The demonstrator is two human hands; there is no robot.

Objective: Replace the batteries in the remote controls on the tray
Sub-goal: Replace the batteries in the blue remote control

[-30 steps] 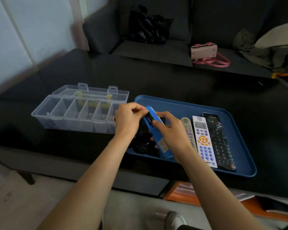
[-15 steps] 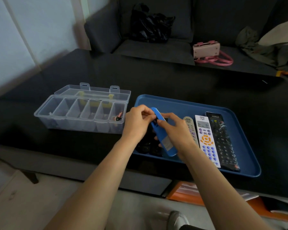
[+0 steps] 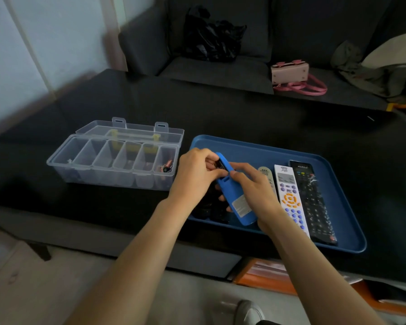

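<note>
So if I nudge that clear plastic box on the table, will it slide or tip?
The clear plastic box would probably slide easily: its compartments look mostly bare, so it is likely light. It seems unlikely to tip forward, being long and low, though the open lid hanging behind might drag. The batteries in the end compartment would likely roll.

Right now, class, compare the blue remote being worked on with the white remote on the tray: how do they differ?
The blue remote is held tilted above the blue tray by both the left hand and the right hand; the white remote lies flat and untouched. The blue remote shows its back, with a label and an open battery compartment; the white remote shows its buttons, orange and purple. Both are long and slim.
</note>
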